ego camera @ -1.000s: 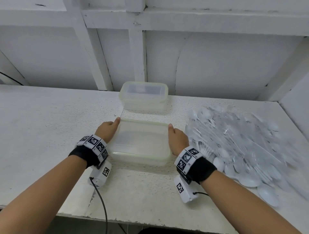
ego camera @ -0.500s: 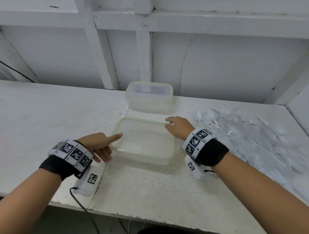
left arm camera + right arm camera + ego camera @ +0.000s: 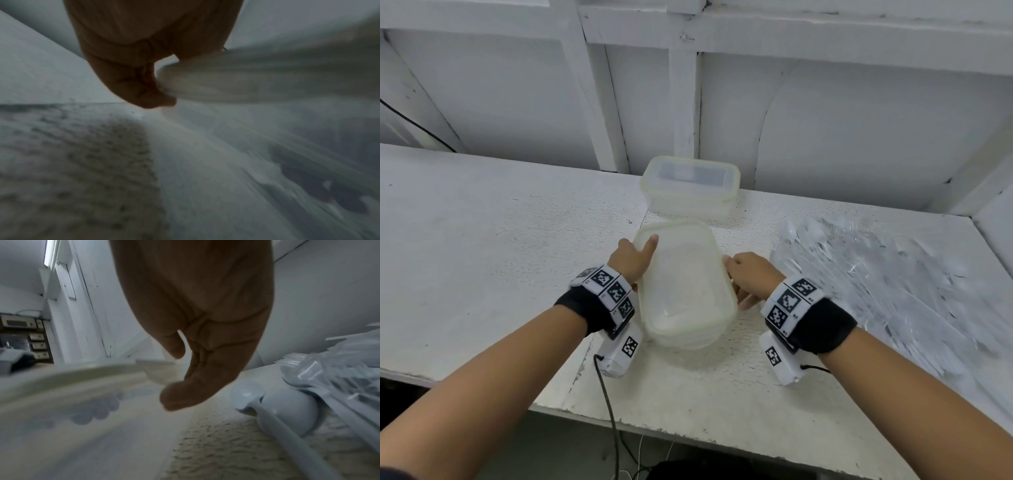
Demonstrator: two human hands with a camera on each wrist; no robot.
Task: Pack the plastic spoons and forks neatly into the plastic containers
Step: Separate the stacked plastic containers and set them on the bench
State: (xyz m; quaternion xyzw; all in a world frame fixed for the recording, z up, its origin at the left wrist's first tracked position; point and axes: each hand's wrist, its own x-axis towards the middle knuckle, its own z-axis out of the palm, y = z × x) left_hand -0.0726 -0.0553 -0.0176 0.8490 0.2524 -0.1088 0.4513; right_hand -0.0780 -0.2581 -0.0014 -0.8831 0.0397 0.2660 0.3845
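Two hands of yours grip one open plastic container (image 3: 688,284) by its opposite long sides, and it sits turned so that a short end points toward you, near the front half of the white shelf (image 3: 482,240). Your left hand (image 3: 631,258) has its thumb hooked over the far left rim and lying inside the container, while the fingers curl under and around the outer wall; the left wrist view, badly smeared, shows those curled fingers (image 3: 144,91) pressed against the pale rim. Your right hand (image 3: 751,274) clasps the right wall, thumb up at the rim and fingers bent beneath the edge; in the right wrist view the thumb and the curled fingers (image 3: 205,369) bracket the container's blurred rim (image 3: 82,374). Whether the container rests flat on the shelf or is raised off it, you cannot tell from these views.

Behind it, close to the back wall (image 3: 859,137), stands a second container (image 3: 690,186) with its lid on. To your right lies a loose heap of clear and white plastic spoons and forks (image 3: 893,281), spread across the shelf just beside your right wrist; one white spoon (image 3: 273,410) lies bowl-down near your right fingertips. Both wrists carry black bands with square-patterned markers and small white camera units.
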